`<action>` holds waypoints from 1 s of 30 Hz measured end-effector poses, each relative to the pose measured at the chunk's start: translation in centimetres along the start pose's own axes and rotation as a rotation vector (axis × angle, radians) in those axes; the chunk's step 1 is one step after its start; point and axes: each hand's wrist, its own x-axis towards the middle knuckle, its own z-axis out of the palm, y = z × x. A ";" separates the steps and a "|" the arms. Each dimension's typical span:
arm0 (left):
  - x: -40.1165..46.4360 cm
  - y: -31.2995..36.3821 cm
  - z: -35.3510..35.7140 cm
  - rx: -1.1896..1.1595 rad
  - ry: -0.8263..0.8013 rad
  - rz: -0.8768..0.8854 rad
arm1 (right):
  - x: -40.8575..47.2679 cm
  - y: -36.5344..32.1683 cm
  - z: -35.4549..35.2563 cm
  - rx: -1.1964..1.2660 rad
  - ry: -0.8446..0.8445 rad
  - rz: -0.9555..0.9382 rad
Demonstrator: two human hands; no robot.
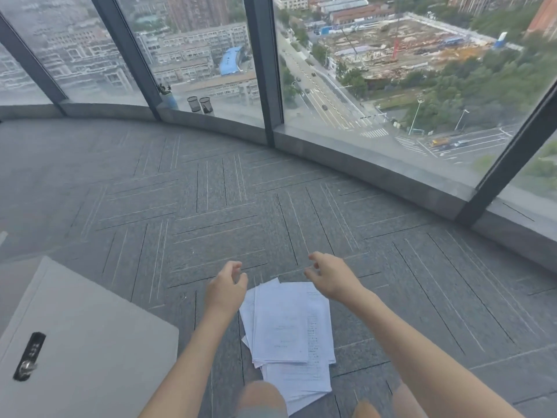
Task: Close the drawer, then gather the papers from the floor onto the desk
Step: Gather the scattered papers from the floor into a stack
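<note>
A loose pile of white printed papers [289, 330] lies on the grey carpet just in front of my knees. My left hand [226, 285] hovers over the pile's far left corner, fingers curled and apart, holding nothing. Over the far right corner is my right hand [330, 274], also open and empty. A light grey cabinet [90, 342] with a black combination lock [29, 356] on its face stands at the lower left, and its face looks flush. No desk is in view.
Grey patterned carpet [211, 212] stretches ahead to a curved stone sill [376, 170] under tall windows with dark frames. Two mesh pen cups [200, 104] and a small blue pot with a plant [167, 96] stand on the sill. My knees [262, 399] show at the bottom edge.
</note>
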 end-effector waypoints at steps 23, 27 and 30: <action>9.6 -16.1 14.4 0.173 -0.195 -0.321 | 15.0 11.7 16.3 -0.114 -0.348 0.166; 11.0 -21.9 19.1 0.124 -0.203 -0.367 | 16.7 15.6 22.5 -0.168 -0.391 0.166; 11.0 -26.2 22.3 0.089 -0.200 -0.423 | 17.3 18.2 26.7 -0.219 -0.418 0.168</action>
